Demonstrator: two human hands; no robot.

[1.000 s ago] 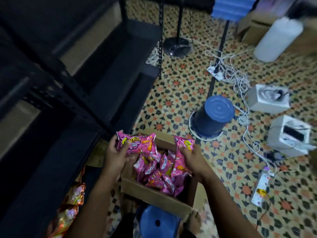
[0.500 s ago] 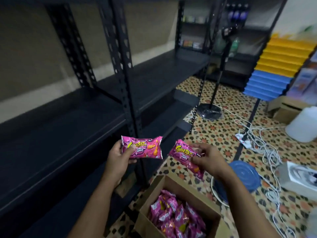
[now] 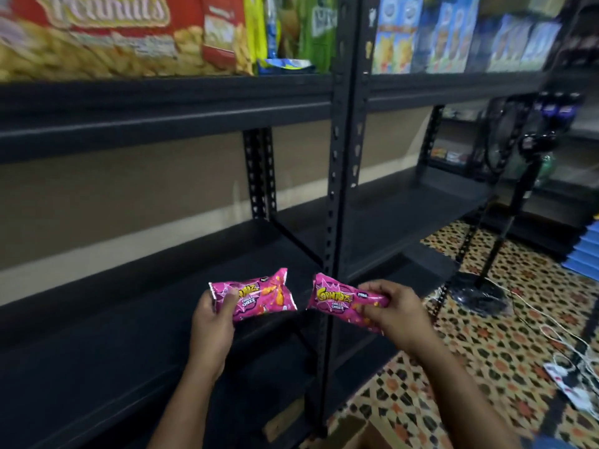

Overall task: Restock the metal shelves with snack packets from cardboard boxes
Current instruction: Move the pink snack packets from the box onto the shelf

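Black metal shelves (image 3: 227, 115) line the wall of a small shop, over a patterned tile floor (image 3: 505, 351). The upright post (image 3: 337, 196) between two bays is the handiest mark. Above and left of it the top tier carries big peanut bags (image 3: 107, 37); above and right stand blue boxes (image 3: 453, 40). The tiers level with the post's middle look bare on both sides. A fan stand (image 3: 479, 293) sits on the floor to the post's right.

Low on the post, two pink snack packets are held out in front of the shelf. The left packet (image 3: 259, 298) hangs just left of the post, the right packet (image 3: 343, 303) just across it; the two are near but apart.

These packets look light, puffy and soft, with slick foil skins that could slide or crush under a hard squeeze. I judge the flat crimped end or the middle the safest hold.

The left hand (image 3: 212, 322) curls round the left packet's near end, thumb on its face. The right hand (image 3: 398, 312) pinches the right packet along its right half, fingers curled over it.
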